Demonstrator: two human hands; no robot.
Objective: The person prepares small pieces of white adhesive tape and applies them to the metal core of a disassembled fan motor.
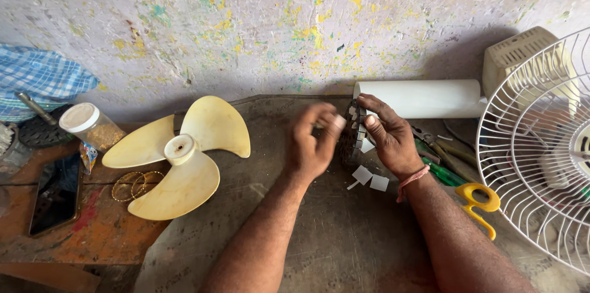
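Both hands at a dark slotted motor core, slipping white slips into its slots.

The left hand [313, 145] pinches one white slip [339, 122] between thumb and fingers, just at the core [353, 136], which stands on the table [319, 231] near the back wall; the right hand [390, 139] steadies the core, fingers curled over its top edge. By my reading, the insulating step is midway (the motion is blurred), and the next move calls for lining the slip up with an open slot. Count: two loose slips [370, 179] on the table, one three-bladed fan blade [181, 158], one white tube [421, 97], one wire guard [541, 152], one yellow scissors [479, 202], one jar [91, 126].
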